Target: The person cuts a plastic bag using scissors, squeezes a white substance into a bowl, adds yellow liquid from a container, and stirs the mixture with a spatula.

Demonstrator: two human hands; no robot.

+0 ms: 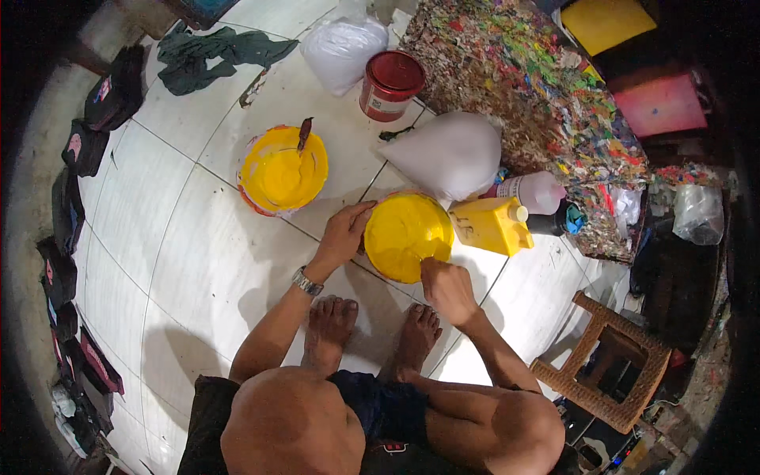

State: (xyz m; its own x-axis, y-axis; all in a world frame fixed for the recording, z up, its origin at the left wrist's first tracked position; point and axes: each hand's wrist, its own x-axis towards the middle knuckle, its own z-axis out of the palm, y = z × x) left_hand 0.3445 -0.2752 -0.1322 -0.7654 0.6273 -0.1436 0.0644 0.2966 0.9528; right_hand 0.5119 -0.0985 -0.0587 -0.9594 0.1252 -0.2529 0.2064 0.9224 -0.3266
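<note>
Between my feet and the far bags stands a round tub (400, 229) of thick yellow paint, its surface streaked. My left hand (344, 237) grips the tub's left rim, fingers bent over the edge and a metal watch on the wrist. At the near right rim, my right hand (450, 291) is closed around a paint-coated tool (434, 252). Its lower end is in the yellow paint, and its exact kind is hidden by paint and fingers. A second tub (283, 176) of yellow paint sits farther left, with a dark-handled tool (304, 134) standing in it.
A yellow jerrycan (492, 225) and a pink-white bottle (534, 192) stand right of the tub. Beyond lie a tied pale bag (455, 154), a red can (391, 85) and a white bag (344, 51). A paint-crusted block (522, 95) borders the right, near a brown woven frame (602, 360).
</note>
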